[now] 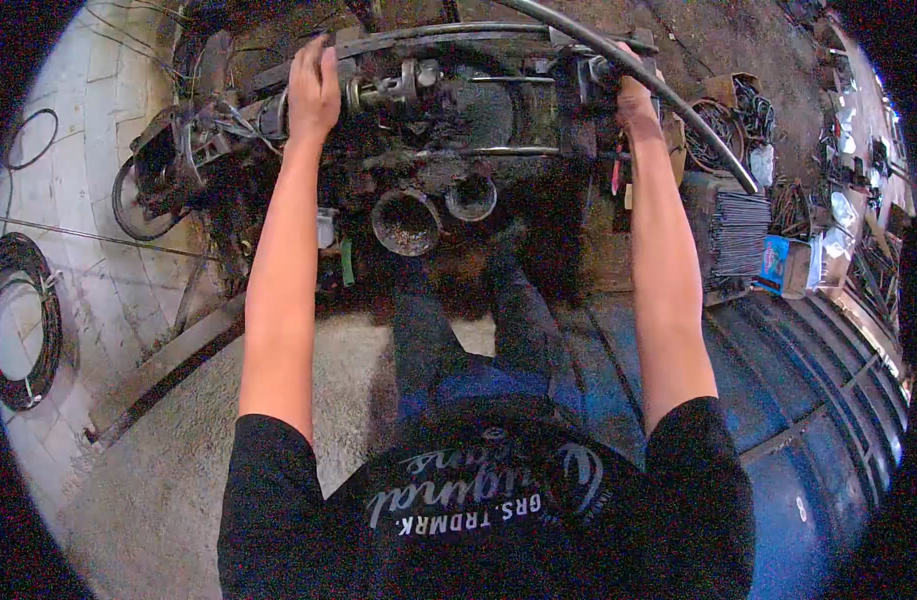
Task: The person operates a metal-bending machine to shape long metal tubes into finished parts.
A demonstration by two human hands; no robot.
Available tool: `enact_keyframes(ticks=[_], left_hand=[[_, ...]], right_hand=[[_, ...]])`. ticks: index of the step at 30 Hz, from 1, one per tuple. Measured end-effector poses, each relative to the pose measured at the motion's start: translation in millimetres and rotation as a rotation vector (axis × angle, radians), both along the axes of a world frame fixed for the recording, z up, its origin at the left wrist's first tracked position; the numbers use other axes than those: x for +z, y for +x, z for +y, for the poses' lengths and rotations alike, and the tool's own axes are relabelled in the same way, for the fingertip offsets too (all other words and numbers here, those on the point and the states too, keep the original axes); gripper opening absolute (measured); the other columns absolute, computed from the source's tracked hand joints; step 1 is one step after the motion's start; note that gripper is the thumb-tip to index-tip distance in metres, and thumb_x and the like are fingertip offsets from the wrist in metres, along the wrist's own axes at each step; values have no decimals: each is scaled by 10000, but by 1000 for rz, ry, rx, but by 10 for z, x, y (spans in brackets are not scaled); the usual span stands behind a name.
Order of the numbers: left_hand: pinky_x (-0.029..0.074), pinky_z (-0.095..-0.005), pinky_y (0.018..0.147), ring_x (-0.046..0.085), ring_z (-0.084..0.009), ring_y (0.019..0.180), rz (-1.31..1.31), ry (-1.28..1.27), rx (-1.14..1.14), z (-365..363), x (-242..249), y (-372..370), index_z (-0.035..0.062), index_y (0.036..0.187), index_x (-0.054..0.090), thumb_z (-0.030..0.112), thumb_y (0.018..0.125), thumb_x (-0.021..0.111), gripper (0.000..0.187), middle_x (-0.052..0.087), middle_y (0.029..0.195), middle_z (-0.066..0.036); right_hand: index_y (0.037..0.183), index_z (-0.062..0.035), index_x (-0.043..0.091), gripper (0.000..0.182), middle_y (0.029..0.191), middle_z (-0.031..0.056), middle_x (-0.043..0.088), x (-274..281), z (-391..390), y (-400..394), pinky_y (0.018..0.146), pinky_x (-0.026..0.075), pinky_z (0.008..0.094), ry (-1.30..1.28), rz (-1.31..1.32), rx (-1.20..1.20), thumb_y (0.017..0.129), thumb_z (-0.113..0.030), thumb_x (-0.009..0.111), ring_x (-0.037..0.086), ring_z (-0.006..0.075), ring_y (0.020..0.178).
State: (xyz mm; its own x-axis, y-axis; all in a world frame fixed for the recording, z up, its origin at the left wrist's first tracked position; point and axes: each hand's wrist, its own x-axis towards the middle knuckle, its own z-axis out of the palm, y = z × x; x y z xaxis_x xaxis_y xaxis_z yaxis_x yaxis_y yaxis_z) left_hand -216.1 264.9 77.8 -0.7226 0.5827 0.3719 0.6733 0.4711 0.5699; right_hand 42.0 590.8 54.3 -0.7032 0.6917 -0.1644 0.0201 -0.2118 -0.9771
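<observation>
Grimy engine assembly (449,110) sits on a dirt-stained workshop floor (159,480), left hand (314,90) clamped over its shaft end, right hand (634,100) gripping the far side. Blue drum (809,400) alongside; cardboard box (734,120) holds coiled wire.

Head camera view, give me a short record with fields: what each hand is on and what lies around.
left hand: gripping the left end of the greasy machine
right hand: gripping the machine's right end, under a black hose
below machine: two round open pipes
floor left: coiled cable
right side: bundle of rods, blue box
</observation>
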Motion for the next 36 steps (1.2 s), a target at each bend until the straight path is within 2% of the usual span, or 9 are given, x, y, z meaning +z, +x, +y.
enact_keyframes(ticks=[3,7,10,16,23,26,28,33,36], left_hand=[[393,-394,930,508,-361,1076,-13,75,78,101,-62,66,-19,1154,539,338,950,385,439,548,1144,-210],[402,-384,919,519,-363,1066,-54,157,70,147,-74,65,-21,1137,556,314,953,379,421,563,1135,-206],[401,-386,923,515,-371,1081,-97,150,161,203,-82,49,-23,1154,547,330,953,375,441,560,1156,-209],[398,-401,925,516,-387,1089,-37,22,324,375,-129,77,-39,1182,522,353,952,361,481,565,1146,-230],[400,-395,925,520,-387,1081,-21,155,211,397,-132,143,-51,1162,525,318,952,373,451,562,1147,-237],[411,-375,913,539,-349,1068,-16,174,129,366,-243,41,-52,1161,520,292,951,386,425,578,1116,-218],[418,-358,919,550,-291,1061,-195,306,62,359,-306,6,-57,1193,488,311,965,372,448,576,1112,-190],[412,-374,944,520,-257,1097,-332,527,-2,383,-405,-10,-13,1283,391,360,983,330,482,519,1197,-168],[372,-404,989,493,-256,1133,-376,556,39,404,-311,40,6,1270,406,384,977,333,484,519,1200,-167]], right_hand=[[996,-100,657,342,887,-37,593,-67,51,-12,782,423,251,224,131,161,879,-403,550,521,83,840],[1082,-54,632,379,1027,14,616,-98,62,-81,874,399,265,235,71,230,911,-360,490,533,119,951],[1090,-32,630,362,1032,55,631,88,-46,-134,893,400,285,481,-128,274,928,-293,438,541,142,1001],[1082,-48,638,366,1050,76,631,-60,-92,-210,903,392,298,484,-69,240,918,-299,428,550,168,1002],[1084,-28,636,355,1087,104,633,-506,49,-287,929,385,310,299,-62,241,907,-256,427,563,192,1010],[1076,2,619,345,1050,118,636,-317,-67,-288,925,385,316,521,-40,196,885,-249,479,566,205,991],[789,-15,596,305,855,122,634,-125,-207,-327,672,457,322,602,-32,123,885,-295,523,593,211,767],[723,0,577,274,918,137,630,147,-236,-359,733,434,354,278,-239,209,843,-241,527,553,254,804],[723,-2,536,222,902,138,634,27,-241,-347,718,440,352,615,8,202,838,-192,553,560,264,790]])
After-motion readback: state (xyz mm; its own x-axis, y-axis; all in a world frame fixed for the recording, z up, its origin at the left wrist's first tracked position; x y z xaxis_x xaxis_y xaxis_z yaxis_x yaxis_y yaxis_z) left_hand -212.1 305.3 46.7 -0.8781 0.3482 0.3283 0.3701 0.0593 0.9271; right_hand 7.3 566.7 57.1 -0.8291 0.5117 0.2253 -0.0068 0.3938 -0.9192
